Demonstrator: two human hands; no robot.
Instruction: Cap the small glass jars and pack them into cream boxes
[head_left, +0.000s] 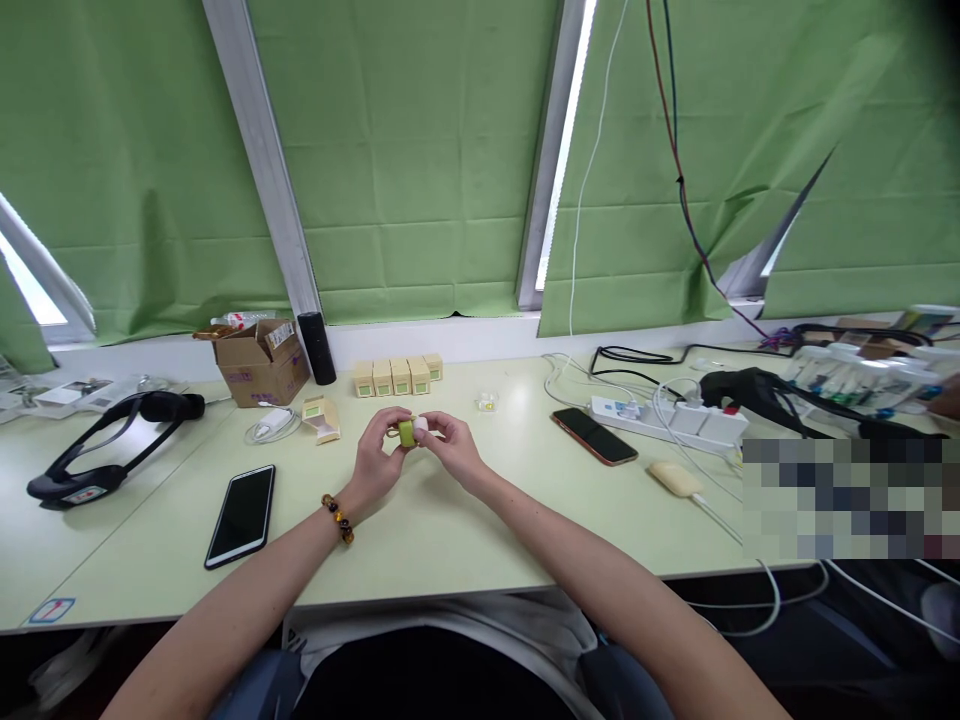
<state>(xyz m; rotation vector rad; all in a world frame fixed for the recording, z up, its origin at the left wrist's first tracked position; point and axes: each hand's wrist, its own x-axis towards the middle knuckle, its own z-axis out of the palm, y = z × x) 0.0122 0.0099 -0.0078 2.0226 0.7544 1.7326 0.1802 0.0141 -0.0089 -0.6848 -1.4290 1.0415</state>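
Above the middle of the table, both hands meet around a small green piece [406, 433] and a small rounded white piece [420, 426]. My left hand [377, 453] pinches the green piece. The fingers of my right hand [454, 450] close on the white one. Whether the two pieces are joined I cannot tell, and my fingers partly cover both. Beyond my left hand lies an opened small cream box [322, 419]. Farther back, several matching small boxes [392, 377] stand in a row. A small clear item with a yellow spot [487, 402] lies beyond my right hand.
A white-framed phone [241, 515] and a black headset [116, 450] lie left, near a cardboard box [262, 362], a black cylinder [316, 348] and a coiled white cable [271, 424]. Rightward are another phone [595, 436], a power strip [667, 422], a cream mouse-shaped item [674, 479] and loose cables.
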